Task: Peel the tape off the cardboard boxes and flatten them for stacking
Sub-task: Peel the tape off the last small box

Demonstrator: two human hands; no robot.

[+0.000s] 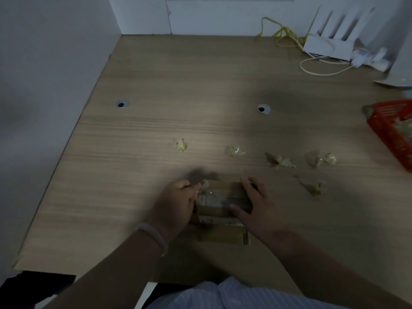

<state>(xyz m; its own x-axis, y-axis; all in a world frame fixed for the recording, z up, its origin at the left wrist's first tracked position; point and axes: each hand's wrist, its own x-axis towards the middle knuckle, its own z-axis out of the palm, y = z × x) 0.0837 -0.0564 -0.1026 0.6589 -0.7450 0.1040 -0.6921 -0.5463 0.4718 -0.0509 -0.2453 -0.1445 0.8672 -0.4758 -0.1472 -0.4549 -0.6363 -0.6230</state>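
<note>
A small cardboard box (pixel 220 204) with tape across its top lies on the wooden desk (pixel 156 130) near the front edge. My left hand (pixel 176 204) sits at the box's left end, fingers curled and pinching a loose bit of tape (pixel 205 186) at the top left corner. My right hand (pixel 256 204) lies on the box's right side, fingers spread over the far edge and thumb pressing the top. Part of the box is hidden under both hands.
Several crumpled tape scraps (pixel 234 150) lie scattered beyond and right of the box. A red basket (pixel 390 134) stands at the right edge. A white router (pixel 330 41) with yellow and white cables sits at the back right. Two cable holes (pixel 263 108) pierce the desk.
</note>
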